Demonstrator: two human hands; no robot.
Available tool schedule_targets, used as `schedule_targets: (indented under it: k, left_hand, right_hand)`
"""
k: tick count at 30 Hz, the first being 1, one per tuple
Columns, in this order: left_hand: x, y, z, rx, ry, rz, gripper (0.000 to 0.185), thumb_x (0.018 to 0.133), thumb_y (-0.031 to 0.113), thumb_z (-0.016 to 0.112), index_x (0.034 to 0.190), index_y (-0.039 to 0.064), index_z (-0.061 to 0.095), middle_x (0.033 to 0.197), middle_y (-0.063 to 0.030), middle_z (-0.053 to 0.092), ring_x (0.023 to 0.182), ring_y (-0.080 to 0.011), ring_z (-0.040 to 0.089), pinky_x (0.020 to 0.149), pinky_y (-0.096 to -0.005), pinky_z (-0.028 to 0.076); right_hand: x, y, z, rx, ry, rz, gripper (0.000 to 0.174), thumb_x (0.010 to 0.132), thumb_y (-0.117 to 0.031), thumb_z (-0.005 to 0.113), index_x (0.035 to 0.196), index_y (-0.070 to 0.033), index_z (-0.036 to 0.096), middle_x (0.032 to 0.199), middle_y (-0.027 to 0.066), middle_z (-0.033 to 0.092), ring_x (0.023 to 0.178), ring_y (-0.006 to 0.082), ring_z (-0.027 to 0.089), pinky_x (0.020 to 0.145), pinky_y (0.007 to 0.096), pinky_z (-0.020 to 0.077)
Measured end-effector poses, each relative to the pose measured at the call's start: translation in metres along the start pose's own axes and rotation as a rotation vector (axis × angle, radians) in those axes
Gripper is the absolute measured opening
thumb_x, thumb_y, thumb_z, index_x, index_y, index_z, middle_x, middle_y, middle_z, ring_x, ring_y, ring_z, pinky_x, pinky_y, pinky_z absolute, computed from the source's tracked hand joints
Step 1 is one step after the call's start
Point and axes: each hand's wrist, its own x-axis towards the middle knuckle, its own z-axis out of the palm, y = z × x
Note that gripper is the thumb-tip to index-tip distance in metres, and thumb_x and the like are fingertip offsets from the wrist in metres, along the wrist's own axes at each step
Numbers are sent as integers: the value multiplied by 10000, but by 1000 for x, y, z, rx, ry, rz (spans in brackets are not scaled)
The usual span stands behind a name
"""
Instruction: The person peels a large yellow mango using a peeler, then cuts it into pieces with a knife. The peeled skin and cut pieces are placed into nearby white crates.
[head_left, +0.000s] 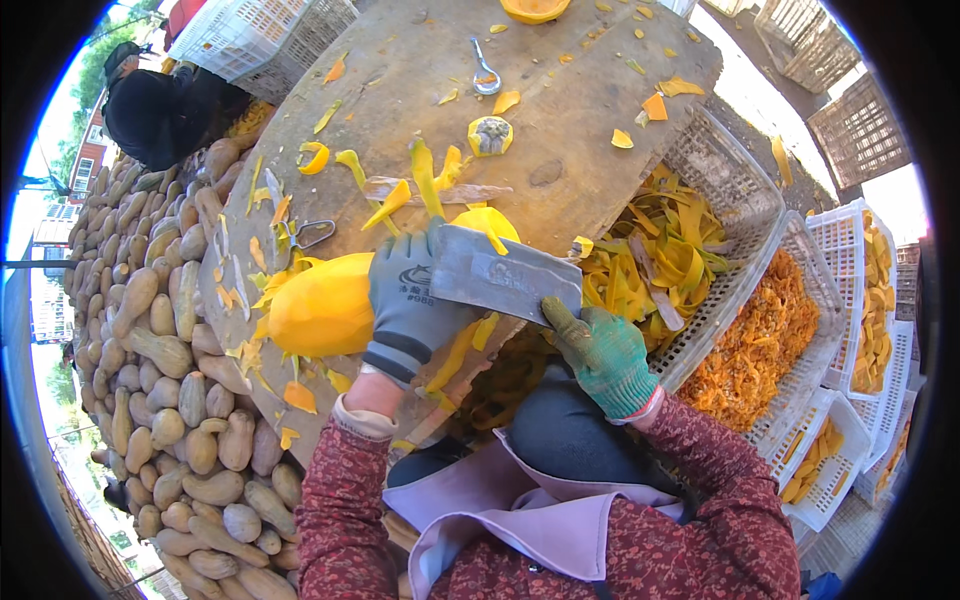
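A peeled yellow squash (322, 304) lies on its side on the wooden tabletop (420, 67). My left hand (412, 296), in a grey coated glove that bears printing, rests over its middle and holds it down. My right hand (611, 360), in a green knit glove, grips the handle end of a broad metal cleaver (502, 266). The blade lies across the squash's right part, just beside my left fingers, and covers some of it. Whether its edge has entered the flesh cannot be seen. Yellow flesh (487, 221) shows beyond the blade.
A metal spoon (486, 75), a peeler (311, 234), a cut stem end (491, 136) and peel strips lie about. Right of the board are crates of peelings (750, 187) and orange pulp (757, 345). Unpeeled squashes (187, 397) are heaped left; a person (150, 105) sits beyond.
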Motion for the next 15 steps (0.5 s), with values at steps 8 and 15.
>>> schedule_targets:
  k: [8, 15]
  left_hand:
    - [-19, 12, 10, 13, 34, -38, 754, 712, 568, 776, 1259, 82, 590, 1189, -131, 582, 1175, -328, 515, 1090, -468, 346]
    - [-36, 23, 31, 114, 202, -60, 972, 694, 580, 779, 1393, -12, 453, 1329, -213, 528, 1258, -364, 485, 1129, -525, 308]
  right_hand:
    - [18, -2, -17, 174, -63, 16, 503, 885, -188, 698, 1380, -201, 606, 762, 96, 601, 672, 303, 625, 570, 425, 495]
    - [37, 0, -32, 292, -223, 115, 493, 922, -152, 671, 1408, -134, 588, 938, 152, 684, 840, 337, 677, 750, 396, 541]
